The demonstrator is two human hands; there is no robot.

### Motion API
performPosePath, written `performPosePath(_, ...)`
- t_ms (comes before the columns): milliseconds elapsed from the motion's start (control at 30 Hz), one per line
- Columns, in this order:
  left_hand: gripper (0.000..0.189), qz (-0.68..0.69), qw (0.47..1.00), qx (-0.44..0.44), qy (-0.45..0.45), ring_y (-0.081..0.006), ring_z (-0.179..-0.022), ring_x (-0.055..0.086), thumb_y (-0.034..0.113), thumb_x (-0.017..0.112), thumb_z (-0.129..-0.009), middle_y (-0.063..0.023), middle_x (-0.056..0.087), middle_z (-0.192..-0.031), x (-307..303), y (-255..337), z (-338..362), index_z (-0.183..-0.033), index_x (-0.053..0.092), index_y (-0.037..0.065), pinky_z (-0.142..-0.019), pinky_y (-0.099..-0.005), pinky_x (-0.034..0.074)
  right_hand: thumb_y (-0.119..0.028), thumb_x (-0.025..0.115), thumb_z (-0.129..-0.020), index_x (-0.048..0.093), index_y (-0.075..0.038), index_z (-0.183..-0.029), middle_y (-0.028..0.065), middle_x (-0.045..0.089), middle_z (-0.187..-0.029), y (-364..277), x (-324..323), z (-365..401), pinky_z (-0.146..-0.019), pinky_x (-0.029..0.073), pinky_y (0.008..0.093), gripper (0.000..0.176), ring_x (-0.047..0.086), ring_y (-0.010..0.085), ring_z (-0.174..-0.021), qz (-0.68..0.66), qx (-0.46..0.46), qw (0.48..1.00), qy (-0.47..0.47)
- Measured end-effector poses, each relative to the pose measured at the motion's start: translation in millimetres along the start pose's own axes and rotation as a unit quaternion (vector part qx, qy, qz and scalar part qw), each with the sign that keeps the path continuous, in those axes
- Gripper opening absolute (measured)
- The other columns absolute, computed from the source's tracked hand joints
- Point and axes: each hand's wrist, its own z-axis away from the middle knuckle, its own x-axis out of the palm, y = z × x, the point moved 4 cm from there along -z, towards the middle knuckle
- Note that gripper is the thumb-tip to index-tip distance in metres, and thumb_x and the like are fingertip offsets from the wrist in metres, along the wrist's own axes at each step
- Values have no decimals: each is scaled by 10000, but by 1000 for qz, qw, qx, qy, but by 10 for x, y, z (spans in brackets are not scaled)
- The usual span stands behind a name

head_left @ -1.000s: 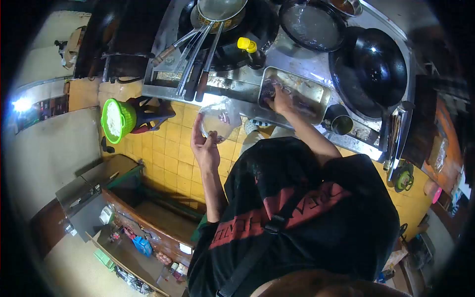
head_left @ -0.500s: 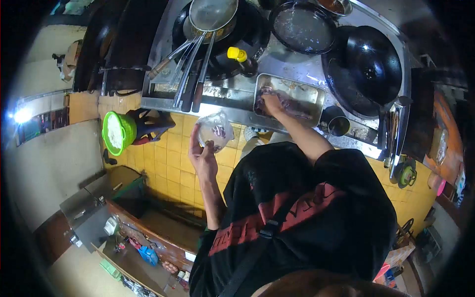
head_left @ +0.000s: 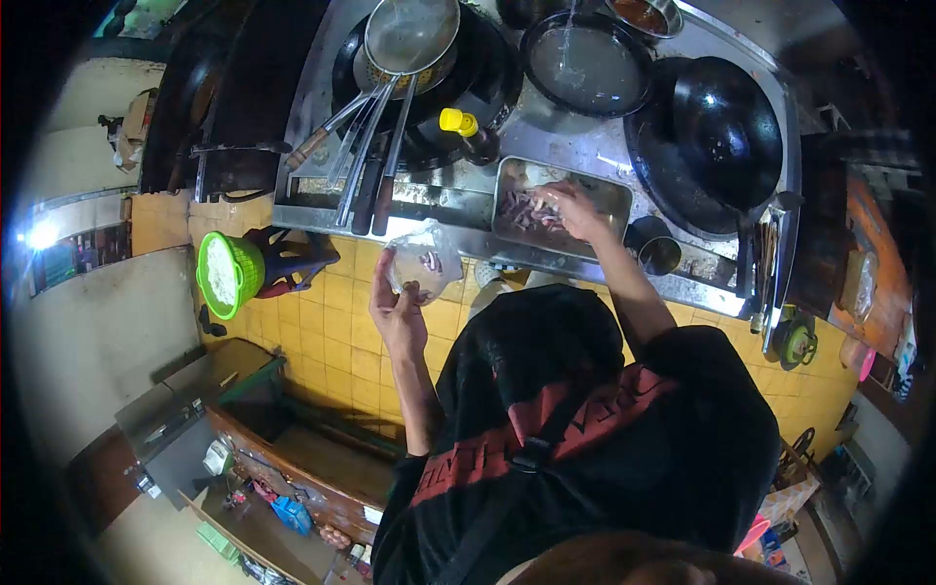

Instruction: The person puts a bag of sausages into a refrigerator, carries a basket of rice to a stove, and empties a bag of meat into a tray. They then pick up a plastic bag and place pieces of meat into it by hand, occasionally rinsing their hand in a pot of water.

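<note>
My left hand holds a clear plastic bag in front of the counter edge, with a few purplish pieces inside it. Over the rectangular metal tray, my right hand reaches in from the right, its fingers closed at the pile of purplish-brown pieces. Whether a piece is between those fingers is too small to tell. A dark bottle with a yellow cap stands behind the tray's left corner, and a dark metal cup is to its right.
Strainers with long handles lie over a wok at the back left. A round pan of liquid and a black wok stand behind and right. A green basket is at the left, above the yellow tiled floor.
My right hand has lifted and shifted right within the tray, showing more of the pieces. My left hand still holds the bag in nearly the same place. The whole view has shifted slightly.
</note>
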Motion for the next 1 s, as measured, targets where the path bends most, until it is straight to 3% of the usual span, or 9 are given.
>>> performPosePath(33, 592, 10, 1000, -8, 6, -248, -1245, 447, -114, 520, -759, -151, 443, -1371, 17, 15, 2, -1336, 428, -22, -988, -391, 422, -160, 670, -826, 633, -89, -1003, 11, 630, -953, -41, -14, 44, -639, 489, 306, 194, 610, 142, -841, 43, 8, 998, 36)
performPosePath(200, 596, 2, 1000, -16, 21, -253, -1230, 463, -137, 504, -756, -160, 445, -1366, -13, -4, -17, -1336, 430, -20, -992, -377, 417, -150, 684, -809, 643, -103, -1000, 30, 641, -980, -47, -128, 77, -641, 470, 279, 201, 605, 142, -839, -56, -13, 998, -18)
performPosePath(300, 597, 3, 998, -48, 35, -255, -1236, 459, -152, 492, -757, -157, 450, -1365, 59, 58, 19, -1335, 430, -20, -1007, -374, 400, -174, 575, -893, 634, -101, -1016, 47, 653, -1015, 46, -277, -4, -653, 484, 303, 155, 608, 160, -890, -100, -20, 995, -24)
performPosePath(367, 589, 6, 1000, -20, 21, -256, -1239, 455, -152, 491, -761, -155, 451, -1366, 60, 31, 6, -1333, 433, -22, -1008, -374, 398, -186, 516, -914, 612, -40, -1038, 124, 649, -1065, 22, -264, 12, -713, 522, 314, 215, 642, 229, -919, -239, -15, 963, -121)
performPosePath(400, 589, 6, 1000, -20, 21, -256, -1239, 455, -152, 491, -761, -155, 451, -1366, 49, 12, 2, -1333, 433, -22, -1008, -374, 398, -179, 495, -917, 582, 15, -1063, 189, 631, -1099, 45, -296, 9, -786, 543, 342, 258, 650, 277, -949, -245, -8, 965, -96)
performPosePath(533, 580, 1, 1000, -13, 22, -253, -1229, 465, -156, 486, -764, -159, 461, -1354, 35, -1, -6, -1326, 441, -24, -1009, -367, 395, -223, 502, -928, 572, 11, -1085, 191, 633, -1090, -76, -160, 181, -810, 547, 350, 290, 650, 282, -944, -221, -1, 971, -89)
performPosePath(733, 573, -18, 999, -38, 31, -244, -1223, 469, -160, 480, -764, -155, 463, -1348, 80, 56, 24, -1321, 443, -30, -1020, -362, 382, -133, 583, -899, 554, 16, -1121, 170, 622, -1071, -109, -90, 130, -880, 540, 362, 269, 638, 290, -962, -245, -27, 966, -82)
performPosePath(900, 573, -9, 999, -11, 30, -248, -1220, 468, -133, 487, -769, -160, 460, -1347, 42, 50, 23, -1332, 423, -45, -1026, -364, 373, -32, 593, -874, 546, -3, -1101, 157, 583, -1054, -690, 79, -2, -882, 550, 345, 234, 599, 262, -1025, -391, -54, 915, -84)
performPosePath(1000, 583, -25, 999, -5, 36, -253, -1211, 476, -126, 490, -767, -162, 454, -1353, 58, 71, 57, -1339, 417, -42, -998, -363, 394, -37, 615, -869, 549, -11, -1057, 153, 574, -1021, -1430, 180, -283, -905, 537, 347, 201, 596, 251, -973, -415, -151, 893, -93)
